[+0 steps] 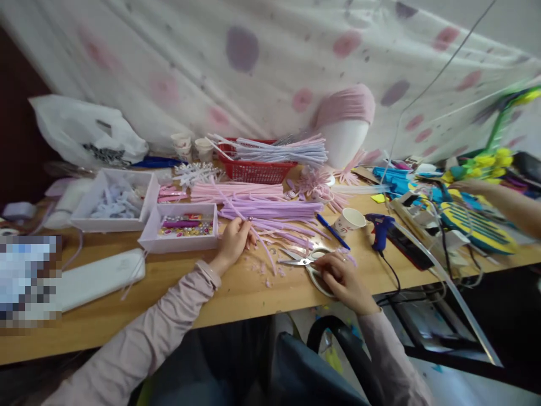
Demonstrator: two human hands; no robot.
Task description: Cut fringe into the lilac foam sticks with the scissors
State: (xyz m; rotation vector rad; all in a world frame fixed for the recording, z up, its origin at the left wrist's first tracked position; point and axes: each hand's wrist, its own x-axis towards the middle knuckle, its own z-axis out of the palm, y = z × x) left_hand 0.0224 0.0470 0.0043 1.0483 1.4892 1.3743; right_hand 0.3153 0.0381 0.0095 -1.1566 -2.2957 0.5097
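My left hand (235,241) is closed, pinching a lilac pipe cleaner (265,252) that slants down toward the tabletop. To its right, my right hand (341,277) has curled fingers at the handles of a pair of scissors (305,261). The scissor blades point left, slightly apart, toward the pipe cleaner. Small lilac clippings lie on the wood between my hands. Just behind them is a bundle of purple pipe cleaners (279,211), with pink pipe cleaners (240,192) farther back.
A white box of gems (180,242) and another white box (114,225) stand left. Behind are a red basket (257,172) and a head form (347,141). Rightward sit a blue pen (333,232), paper cup (350,221), glue gun (380,232), cables and another person's arm (502,203).
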